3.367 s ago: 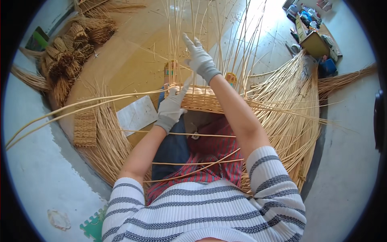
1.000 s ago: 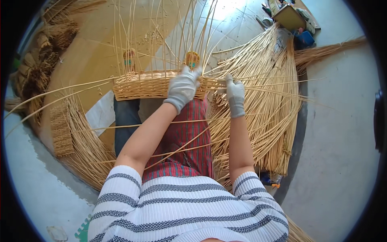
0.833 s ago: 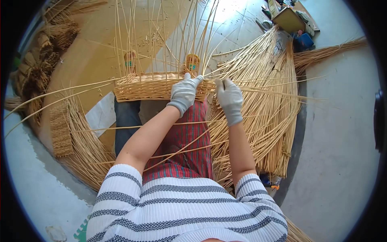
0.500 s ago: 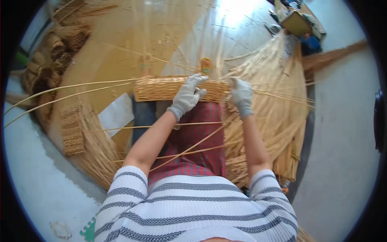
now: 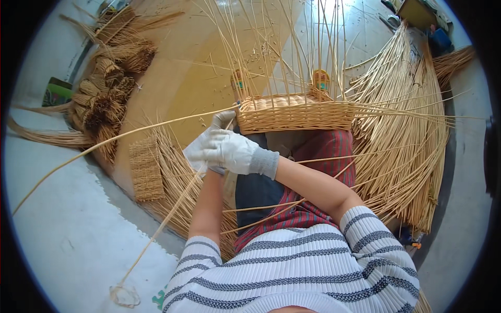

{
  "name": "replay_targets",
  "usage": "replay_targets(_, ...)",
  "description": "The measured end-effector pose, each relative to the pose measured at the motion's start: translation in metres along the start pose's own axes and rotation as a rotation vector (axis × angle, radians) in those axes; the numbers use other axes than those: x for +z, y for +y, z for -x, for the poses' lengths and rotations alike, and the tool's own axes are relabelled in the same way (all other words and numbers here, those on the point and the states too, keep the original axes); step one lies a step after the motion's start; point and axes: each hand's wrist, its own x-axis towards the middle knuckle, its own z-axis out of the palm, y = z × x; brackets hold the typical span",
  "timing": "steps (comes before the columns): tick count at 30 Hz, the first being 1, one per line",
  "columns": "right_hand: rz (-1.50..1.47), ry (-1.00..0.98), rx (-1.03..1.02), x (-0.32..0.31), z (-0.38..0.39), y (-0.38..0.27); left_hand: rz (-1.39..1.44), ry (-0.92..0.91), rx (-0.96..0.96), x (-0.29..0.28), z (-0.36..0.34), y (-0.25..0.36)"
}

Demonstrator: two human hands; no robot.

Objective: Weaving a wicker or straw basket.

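A small rectangular wicker basket [image 5: 295, 120] with upright stakes lies across my legs. My left hand [image 5: 221, 119], in a grey-white glove, grips a loose reed [image 5: 175, 203] beside the basket's left end and is mostly hidden by my right hand. My right hand [image 5: 232, 151], gloved too, crosses in front of it at that reed, its fingertips smeared by motion, so its grip is unclear. Another long reed [image 5: 112, 141] curves from the basket's left corner toward the lower left.
Reed bundles [image 5: 396, 135] fan out at my right. Dark bundled straw [image 5: 107, 99] is piled at the left, near a woven mat piece [image 5: 146, 172] and a white sheet [image 5: 195, 148]. A yellow box [image 5: 415, 11] and blue container [image 5: 438, 36] sit at the upper right.
Both hands have moved leftward from the basket's front and right end to just outside its left end. A reed now angles steeply down to the lower left. The view has shifted.
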Motion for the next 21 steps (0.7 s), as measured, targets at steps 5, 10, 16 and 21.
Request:
replay_targets(5, -0.032, 0.040, 0.216, 0.002, -0.002, -0.024, 0.046, -0.520, -0.621, -0.024, -0.047, 0.075)
replay_targets(10, -0.158, 0.321, 0.394, -0.012, -0.006, -0.034, -0.048, -0.755, -0.599, -0.032, -0.078, 0.070)
replay_targets(16, -0.865, 1.225, 1.011, -0.038, 0.047, 0.040, 0.137, -0.452, -0.545, -0.025, -0.051, 0.036)
replay_targets(21, 0.157, 0.377, 0.626, -0.076, -0.019, 0.113, 0.178, -0.174, -0.424, 0.000, -0.031, 0.013)
